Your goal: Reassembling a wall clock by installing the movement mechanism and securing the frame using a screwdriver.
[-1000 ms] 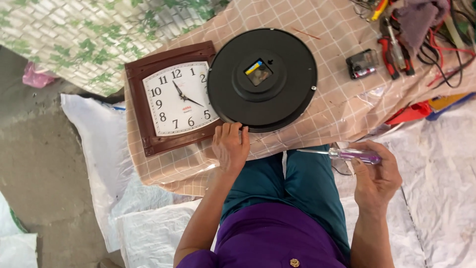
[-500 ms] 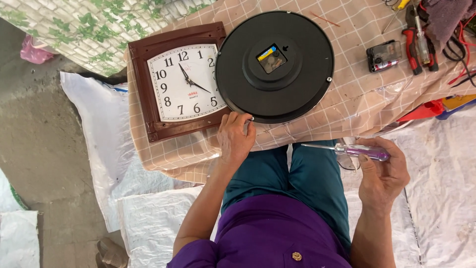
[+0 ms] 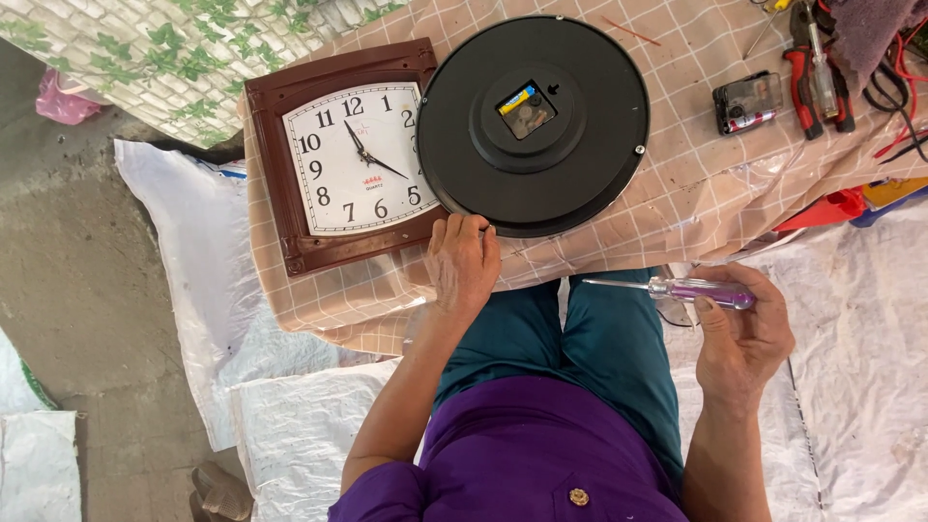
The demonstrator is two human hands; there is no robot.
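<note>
Round black clock (image 3: 534, 124) lay face-down on the table (image 3: 696, 193), touching the brown clock (image 3: 343, 155). Left hand (image 3: 464, 259) rested at its near rim, fingers curled on the edge. Right hand (image 3: 739, 333) off the table, fingers wrapped around a purple screwdriver (image 3: 677, 288), tip pointing left. Best kept steady: rim pinned flat, tip lined up square before any turn.

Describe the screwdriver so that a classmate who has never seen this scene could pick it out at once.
Start at the checked table. Just off its near edge, the right hand holds the screwdriver level. Its clear purple handle sets it apart from the red-handled tools lying at the table's far corner.
</note>
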